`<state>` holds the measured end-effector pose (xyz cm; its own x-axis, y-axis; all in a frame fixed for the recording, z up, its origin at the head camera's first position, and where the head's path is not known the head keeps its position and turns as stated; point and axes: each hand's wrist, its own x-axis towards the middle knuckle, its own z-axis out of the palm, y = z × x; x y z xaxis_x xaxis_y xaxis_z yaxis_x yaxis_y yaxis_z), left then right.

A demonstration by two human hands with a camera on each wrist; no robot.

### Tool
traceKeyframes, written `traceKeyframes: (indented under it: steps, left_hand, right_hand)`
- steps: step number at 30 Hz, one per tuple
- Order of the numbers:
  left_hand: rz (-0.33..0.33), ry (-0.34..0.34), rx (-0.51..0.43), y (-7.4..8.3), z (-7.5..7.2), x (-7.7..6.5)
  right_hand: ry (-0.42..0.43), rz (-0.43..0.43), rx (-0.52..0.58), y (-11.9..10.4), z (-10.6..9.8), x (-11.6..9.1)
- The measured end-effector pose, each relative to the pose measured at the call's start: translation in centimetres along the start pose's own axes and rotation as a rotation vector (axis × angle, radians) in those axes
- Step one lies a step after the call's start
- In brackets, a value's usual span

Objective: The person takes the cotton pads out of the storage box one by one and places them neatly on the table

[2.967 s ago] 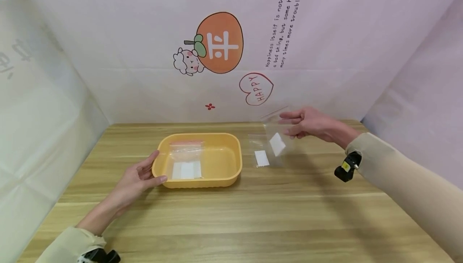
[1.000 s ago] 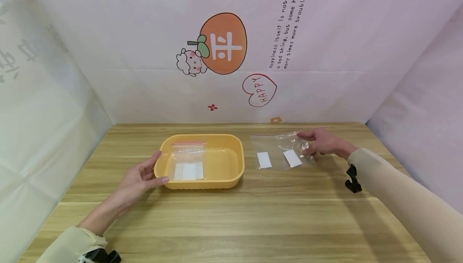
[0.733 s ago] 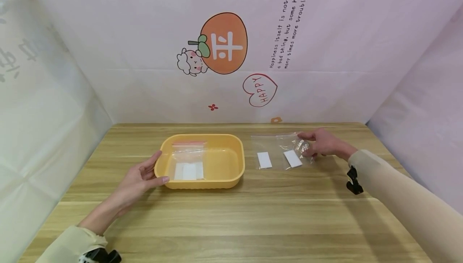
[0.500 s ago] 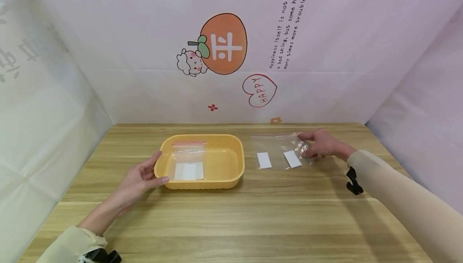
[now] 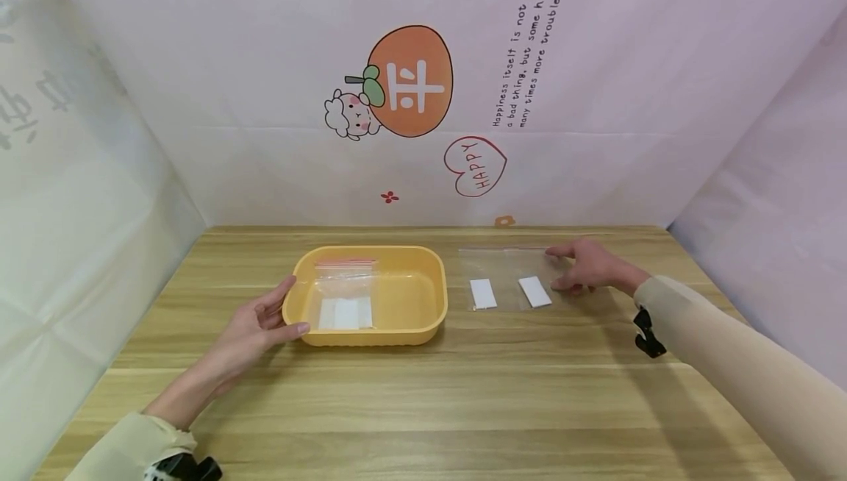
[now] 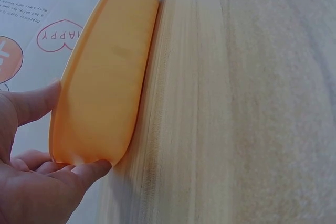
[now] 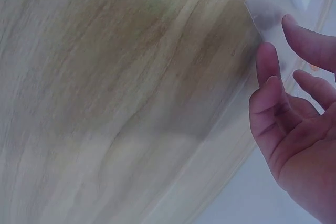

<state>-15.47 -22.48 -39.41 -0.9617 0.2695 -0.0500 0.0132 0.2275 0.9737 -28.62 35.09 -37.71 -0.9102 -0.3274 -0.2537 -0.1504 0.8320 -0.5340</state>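
A yellow plastic basin (image 5: 367,337) sits on the wooden table. My left hand (image 5: 248,330) grips its left end; in the left wrist view the thumb lies at the rim and the fingers (image 6: 94,171) curl against the end wall. Clear zip bags (image 5: 344,282) with red seals and white pieces lie inside the basin, overlapping. To its right lie two more clear zip bags, a left one (image 5: 483,293) and a right one (image 5: 534,292), each with a white rectangular piece. My right hand (image 5: 591,266) is at the right bag's right edge, thumb and fingers apart, pinching nothing.
The wooden tabletop (image 5: 423,407) stretches in front of the basin and bags. A printed white cloth (image 5: 265,172) stands along the back edge, with plain cloth sides at left and right.
My right hand has lowered the lifted bag to the table beside the other one and loosened its fingers. The bag's crumpled right edge now lies flat. My left hand stays on the basin.
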Motion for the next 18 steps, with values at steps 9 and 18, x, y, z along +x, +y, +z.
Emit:
traceKeyframes:
  steps: [9,18]
  left_hand:
    - [-0.001,-0.002,-0.004,0.1,0.0,-0.1]
    - [-0.008,0.010,0.017,0.1,0.0,-0.1]
  right_hand:
    - [0.011,-0.076,-0.038,-2.1,-1.5,-0.8]
    - [0.055,-0.127,-0.071,-9.0,-2.4,-1.2]
